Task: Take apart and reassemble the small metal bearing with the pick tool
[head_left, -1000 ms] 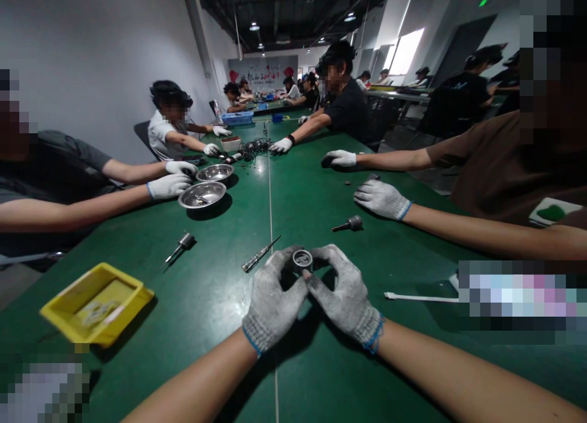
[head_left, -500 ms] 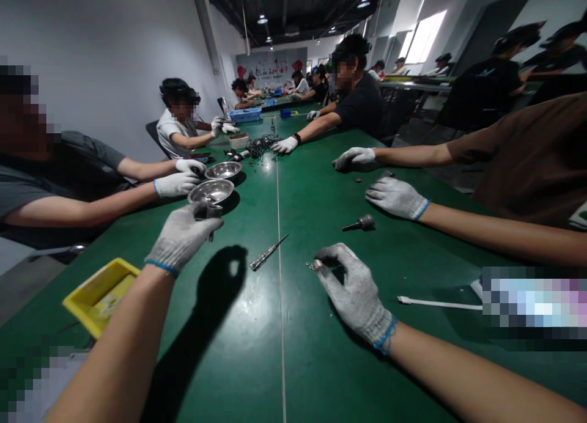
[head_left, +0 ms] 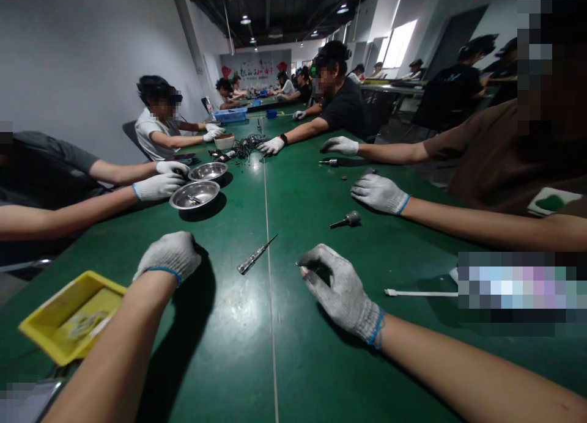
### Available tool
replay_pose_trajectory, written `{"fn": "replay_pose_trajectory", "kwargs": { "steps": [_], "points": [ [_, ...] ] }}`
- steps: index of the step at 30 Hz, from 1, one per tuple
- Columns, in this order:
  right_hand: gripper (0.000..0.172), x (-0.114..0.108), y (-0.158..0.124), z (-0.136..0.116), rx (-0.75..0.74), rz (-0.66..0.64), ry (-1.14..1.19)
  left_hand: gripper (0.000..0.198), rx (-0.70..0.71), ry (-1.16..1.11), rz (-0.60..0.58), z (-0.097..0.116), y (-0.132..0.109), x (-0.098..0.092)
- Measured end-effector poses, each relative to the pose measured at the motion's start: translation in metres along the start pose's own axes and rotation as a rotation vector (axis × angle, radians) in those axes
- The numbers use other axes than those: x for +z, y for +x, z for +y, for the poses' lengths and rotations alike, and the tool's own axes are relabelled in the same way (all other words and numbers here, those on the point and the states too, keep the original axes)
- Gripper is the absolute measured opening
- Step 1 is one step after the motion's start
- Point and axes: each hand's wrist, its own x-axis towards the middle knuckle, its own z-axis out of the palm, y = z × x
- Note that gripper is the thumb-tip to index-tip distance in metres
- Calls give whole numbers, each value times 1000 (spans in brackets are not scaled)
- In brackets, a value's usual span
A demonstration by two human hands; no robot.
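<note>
My left hand [head_left: 169, 256], in a grey-white glove, is curled above the table between the metal bowls and the yellow tray. Its fingers are turned away, and whatever they hold is hidden. My right hand [head_left: 339, 282], gloved alike, is closed in a pinch low over the table. Only a glint of the small metal rings [head_left: 298, 264] shows at the thumb and finger tips. A screwdriver with a clear handle [head_left: 250, 261] lies between my hands, its tip pointing away to the right. Beyond my right hand lies a dark metal socket bit [head_left: 347, 219].
The yellow tray [head_left: 32, 330] stands by my left forearm with pale pieces inside. Two metal bowls [head_left: 180, 204] sit beside a co-worker's gloved hands [head_left: 160, 184]. Another co-worker's gloved hand [head_left: 380, 194] rests at right. A white cable [head_left: 419, 293] and dark tangled parts [head_left: 250, 145] lie on the table.
My left hand has come down and nearer from beside the bowls, turning so the metal cylinder it held is out of sight. The right hand keeps its pinch, and the rings show less. The view has shifted.
</note>
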Motion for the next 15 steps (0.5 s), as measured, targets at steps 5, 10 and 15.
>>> {"fn": "replay_pose_trajectory", "kwargs": {
  "steps": [5,10,15],
  "points": [
    [11,1,3,-1,27,30,-2,29,17,267,-104,13,-7,-1],
    [22,-2,2,7,129,177,9,41,23,299,-97,12,-9,-1],
    [43,-6,2,30,283,415,196,47,14,296,-104,11,-10,-5]
  ]
}}
